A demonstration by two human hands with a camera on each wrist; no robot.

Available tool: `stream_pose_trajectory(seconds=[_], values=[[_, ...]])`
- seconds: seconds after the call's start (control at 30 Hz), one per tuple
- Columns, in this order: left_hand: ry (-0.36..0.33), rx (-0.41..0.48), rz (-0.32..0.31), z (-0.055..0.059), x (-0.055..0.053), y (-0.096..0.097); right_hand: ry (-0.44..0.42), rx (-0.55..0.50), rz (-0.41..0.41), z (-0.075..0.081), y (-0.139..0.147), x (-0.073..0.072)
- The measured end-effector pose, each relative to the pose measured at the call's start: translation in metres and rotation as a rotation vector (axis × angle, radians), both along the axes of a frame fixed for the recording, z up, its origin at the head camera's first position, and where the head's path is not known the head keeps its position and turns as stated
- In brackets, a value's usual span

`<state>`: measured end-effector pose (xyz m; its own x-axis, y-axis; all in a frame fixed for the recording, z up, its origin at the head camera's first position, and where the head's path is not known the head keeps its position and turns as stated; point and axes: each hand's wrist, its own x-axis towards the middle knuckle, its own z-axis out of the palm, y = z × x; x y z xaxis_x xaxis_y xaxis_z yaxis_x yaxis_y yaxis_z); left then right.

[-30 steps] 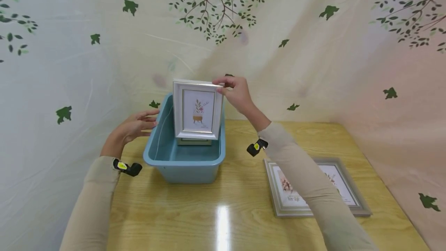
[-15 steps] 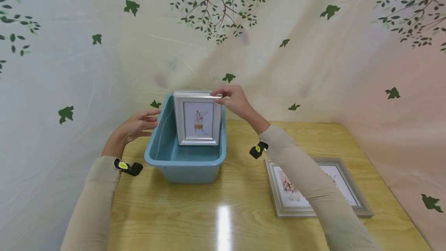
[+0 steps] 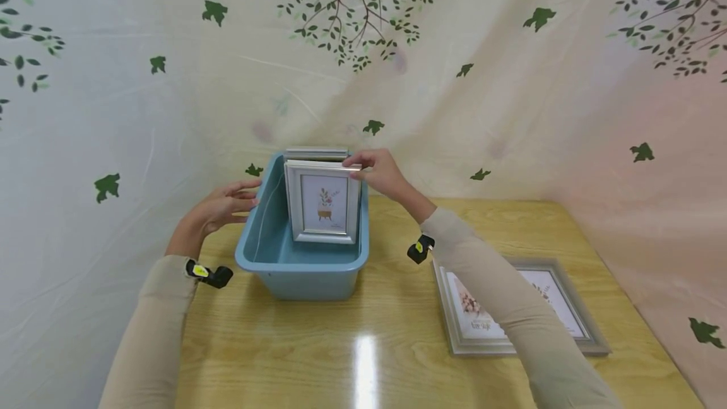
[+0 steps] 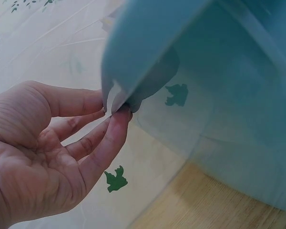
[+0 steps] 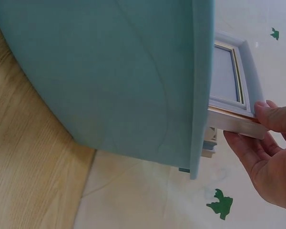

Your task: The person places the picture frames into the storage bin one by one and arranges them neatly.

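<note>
The silver picture frame point(image 3: 324, 202) stands nearly upright inside the blue tub point(image 3: 309, 283), near the far left corner of the bench point(image 3: 284, 346), and I have the right hand point(image 3: 382, 173) pinching its top right corner, though from here I can't tell whether its lower edge touches the tub's floor. I hold the left hand point(image 3: 223, 208) with fingers nearly straight, tips touching the tub's left rim. Behind the silver one I see the top of another frame point(image 3: 315, 153), while pictures in grey frames point(image 3: 471, 311) lie flat toward the bench's right edge, partly hidden by the right sleeve point(image 3: 505, 289).
</note>
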<state>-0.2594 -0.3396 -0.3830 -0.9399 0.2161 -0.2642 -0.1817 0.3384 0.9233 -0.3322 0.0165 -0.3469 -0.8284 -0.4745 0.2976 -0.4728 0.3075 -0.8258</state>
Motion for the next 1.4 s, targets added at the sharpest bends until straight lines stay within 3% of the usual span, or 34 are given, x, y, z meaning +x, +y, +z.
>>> stream_pose_trajectory(seconds=[0.63, 1.1, 1.4], values=[[0.008, 0.008, -0.005, -0.002, 0.0, -0.002, 0.075, 0.11, 0.011, -0.023, -0.004, -0.01], [0.0, 0.0, 0.012, -0.001, -0.004, -0.003, 0.186, 0.08, -0.067, -0.036, -0.019, -0.007], [0.001, -0.001, 0.012, -0.002, -0.003, -0.003, 0.164, 0.055, -0.085, -0.04, -0.028, -0.009]])
